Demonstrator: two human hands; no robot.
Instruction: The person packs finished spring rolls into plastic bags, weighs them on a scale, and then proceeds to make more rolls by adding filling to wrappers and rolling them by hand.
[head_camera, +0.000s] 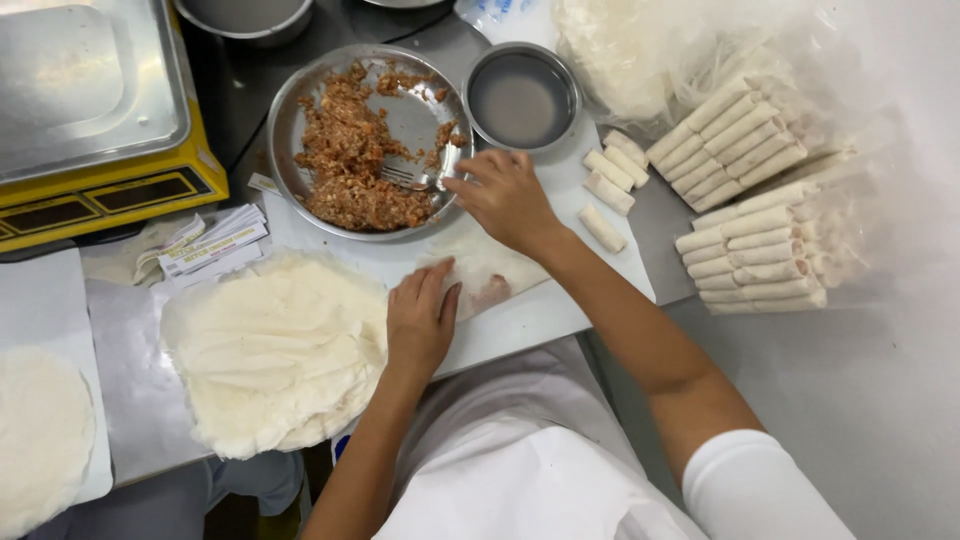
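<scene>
My left hand lies flat and open on a wrapper; my right hand, loosely curled and empty, touches the fork in the filling tray; water bowl at one o'clock, rolls at three

This is looking like a food-prep kitchen working in bulk. A yellow scale is sitting at the table's far left corner, a steel pan of minced filling is lying beside a bowl, wrappers are stacking up at the near edge, and finished rolls are piling along the right edge.
</scene>
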